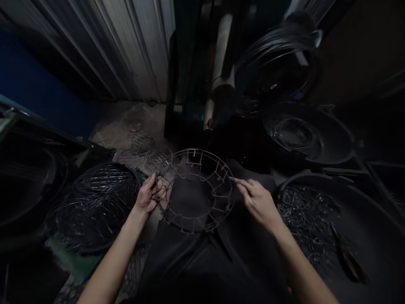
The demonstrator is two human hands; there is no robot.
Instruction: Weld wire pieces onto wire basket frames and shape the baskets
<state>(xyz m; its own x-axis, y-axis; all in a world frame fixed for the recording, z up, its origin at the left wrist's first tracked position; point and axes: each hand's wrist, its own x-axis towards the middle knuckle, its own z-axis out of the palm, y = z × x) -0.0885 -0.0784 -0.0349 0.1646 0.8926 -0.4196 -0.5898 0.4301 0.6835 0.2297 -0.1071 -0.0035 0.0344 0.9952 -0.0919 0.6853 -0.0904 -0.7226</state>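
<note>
A round wire frame (pixel 193 230), made of rings joined by short bent wires, is held up over my lap. My left hand (pixel 151 195) grips its left rim, the fingers curled round the wires. At the opposite side my right hand (pixel 255 197) is closed on the right rim, thumb and fingers pinched together there. Beneath the frame lie the dark trousers (pixel 190 198) on my legs. The light is dim, so the fine wires are hard to make out.
Left of me a tub holds a heap of wire pieces (pixel 101 202). On the right, a wide basin (pixel 373 253) carries small bent wire bits (pixel 306 219) and pliers (pixel 348 257). Behind are coiled wire (pixel 294 134) and a machine with a pale bar (pixel 223 50). Loose wire rings (pixel 141 143) litter the floor.
</note>
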